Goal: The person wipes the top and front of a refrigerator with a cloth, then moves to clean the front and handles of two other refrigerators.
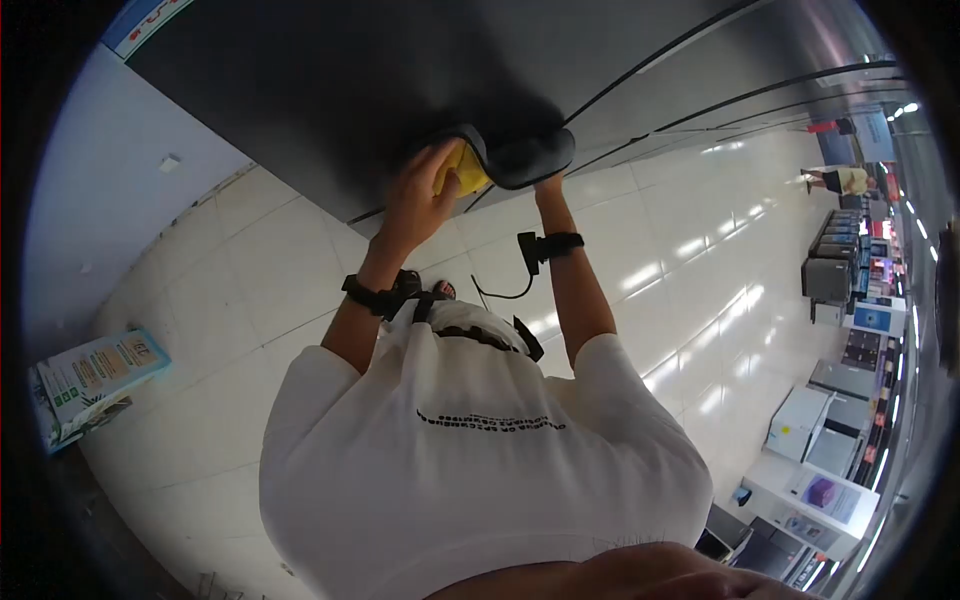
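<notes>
My left hand (418, 198) is closed round a yellow cloth (463, 172), which touches a black, rounded, glossy object (525, 158) in front of a large dark panel (300, 90). My right hand (547, 184) is at the underside of the black object, near its right end. Most of the right hand is hidden behind that object, so its fingers do not show. Each wrist wears a black strap, and a thin cable hangs from the right one.
Light floor tiles (290, 235) spread below the panel. A printed box or stand (105, 372) is at the far left. Along the right are grey appliances (830, 275), a white appliance (798, 420) and a distant person (848, 181). The dark panels continue to the upper right.
</notes>
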The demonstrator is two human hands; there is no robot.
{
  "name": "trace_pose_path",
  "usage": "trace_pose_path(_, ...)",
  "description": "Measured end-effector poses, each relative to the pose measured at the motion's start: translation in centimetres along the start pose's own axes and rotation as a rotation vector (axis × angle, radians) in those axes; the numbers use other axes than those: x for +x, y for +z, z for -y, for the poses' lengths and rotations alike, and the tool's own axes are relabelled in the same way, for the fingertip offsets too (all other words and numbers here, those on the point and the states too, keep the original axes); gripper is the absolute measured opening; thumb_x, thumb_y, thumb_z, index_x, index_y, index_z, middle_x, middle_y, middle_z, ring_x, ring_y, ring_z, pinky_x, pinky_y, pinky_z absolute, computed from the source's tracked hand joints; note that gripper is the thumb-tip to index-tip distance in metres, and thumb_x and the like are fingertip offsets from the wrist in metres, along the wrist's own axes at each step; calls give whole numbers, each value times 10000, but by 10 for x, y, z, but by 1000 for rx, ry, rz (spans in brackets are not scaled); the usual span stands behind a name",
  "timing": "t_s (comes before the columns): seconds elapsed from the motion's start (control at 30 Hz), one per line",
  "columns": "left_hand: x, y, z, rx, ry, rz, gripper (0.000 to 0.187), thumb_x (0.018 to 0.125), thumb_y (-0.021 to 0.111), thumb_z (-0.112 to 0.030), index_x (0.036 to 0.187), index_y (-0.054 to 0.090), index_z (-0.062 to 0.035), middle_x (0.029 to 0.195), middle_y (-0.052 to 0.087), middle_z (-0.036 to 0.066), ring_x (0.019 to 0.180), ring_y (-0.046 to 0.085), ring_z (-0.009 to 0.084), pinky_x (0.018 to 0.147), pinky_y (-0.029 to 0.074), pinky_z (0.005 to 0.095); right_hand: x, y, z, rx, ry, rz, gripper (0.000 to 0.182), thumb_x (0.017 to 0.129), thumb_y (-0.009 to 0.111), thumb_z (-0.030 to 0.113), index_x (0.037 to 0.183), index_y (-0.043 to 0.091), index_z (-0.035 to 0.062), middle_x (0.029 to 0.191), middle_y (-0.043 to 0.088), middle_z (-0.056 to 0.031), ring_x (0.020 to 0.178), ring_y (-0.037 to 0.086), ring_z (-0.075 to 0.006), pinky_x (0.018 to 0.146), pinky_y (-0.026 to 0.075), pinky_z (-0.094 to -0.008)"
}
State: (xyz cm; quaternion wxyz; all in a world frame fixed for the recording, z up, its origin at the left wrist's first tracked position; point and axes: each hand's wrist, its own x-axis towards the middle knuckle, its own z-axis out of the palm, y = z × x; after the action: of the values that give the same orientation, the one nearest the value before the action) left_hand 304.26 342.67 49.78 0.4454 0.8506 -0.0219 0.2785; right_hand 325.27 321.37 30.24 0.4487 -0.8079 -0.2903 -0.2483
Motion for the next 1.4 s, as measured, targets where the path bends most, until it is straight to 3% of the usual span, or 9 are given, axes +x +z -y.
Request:
trace_pose_path(0.13, 7, 16, 14, -35, -14, 75, 427, 876, 556, -46, 1296, 478, -35, 1155, 594, 193, 1036, 600, 351, 868, 498, 394, -5, 19, -7, 337, 198, 71, 465, 931, 558, 216, 1340, 448, 24, 1370, 479, -158, 1277, 429, -308, 1081, 310, -418)
trace_pose_path(0.5, 55, -2, -60, -396, 42, 87, 604, 893, 555, -56, 1424, 273, 4, 1172, 594, 176, 1102, 594, 274, 971, 455, 380, 165, -130, 187, -61, -304, -166, 468, 838, 617, 179, 1240, 464, -6, 1193, 446, -217, 1137, 409, -379, 1007, 285, -438)
trace_pose_path(0.6, 52, 26, -40, -377, 78, 127, 647, 882, 568, -66, 1440, 243, -15, 1225, 563, 185, 1173, 545, 295, 1013, 411, 404, 150, -112, 171, 144, 24, -326, 454, 812, 625, 126, 1186, 430, -41, 1097, 401, -211, 1070, 408, -355, 990, 292, -420)
trace_pose_path(0.77, 3, 61, 26, -207, -43, 367, 669, 878, 559, -63, 1463, 235, -90, 1326, 499, 173, 1239, 479, 342, 1046, 376, 405, 81, -79, 113, 111, 179, -155, 481, 783, 636, 68, 1185, 405, -64, 1106, 478, -209, 1090, 451, -347, 978, 334, -410)
trace_pose_path(0.83, -3, 60, 44, -172, -68, 370, 670, 879, 561, -74, 1468, 245, -105, 1374, 457, 176, 1272, 447, 337, 1060, 364, 400, 65, -69, 92, -405, -194, 83, 358, 788, 628, 54, 1102, 481, -37, 1074, 538, -190, 1031, 536, -334, 907, 404, -366)
trace_pose_path(0.97, 25, 11, -6, -271, -66, 325, 592, 885, 564, -74, 1433, 342, -95, 1362, 486, 160, 1267, 460, 317, 1059, 370, 390, 100, -89, 181, 165, 166, -65, 178, 792, 623, 61, 951, 582, -8, 948, 613, -175, 854, 628, -297, 770, 474, -337)
trace_pose_path(1.03, 36, -24, -35, -379, -103, 297, 455, 899, 552, -63, 1348, 481, -75, 1313, 543, 142, 1217, 515, 302, 1026, 410, 372, 124, -105, 215, 189, 235, 444, 70, 793, 617, 57, 817, 622, -7, 783, 638, -160, 687, 652, -292, 635, 499, -343)
trace_pose_path(1.17, 38, -60, -61, -294, -45, 115, 283, 936, 546, -74, 1207, 608, -17, 1240, 608, 134, 1146, 578, 235, 986, 438, 341, 157, -115, 270, 270, -167, 577, 119, 841, 587, 69, 861, 660, -23, 663, 629, -96, 590, 592, -129, 592, 477, -269)
trace_pose_path(1.4, -7, -48, -22, -151, -320, 208, 263, 914, 522, -15, 1156, 626, -16, 1124, 667, 128, 1030, 645, 227, 897, 498, 303, 118, -90, 243, -206, -42, 520, 306, 862, 595, 294, 702, 699, 54, 623, 636, -146, 595, 648, -323, 583, 511, -396)
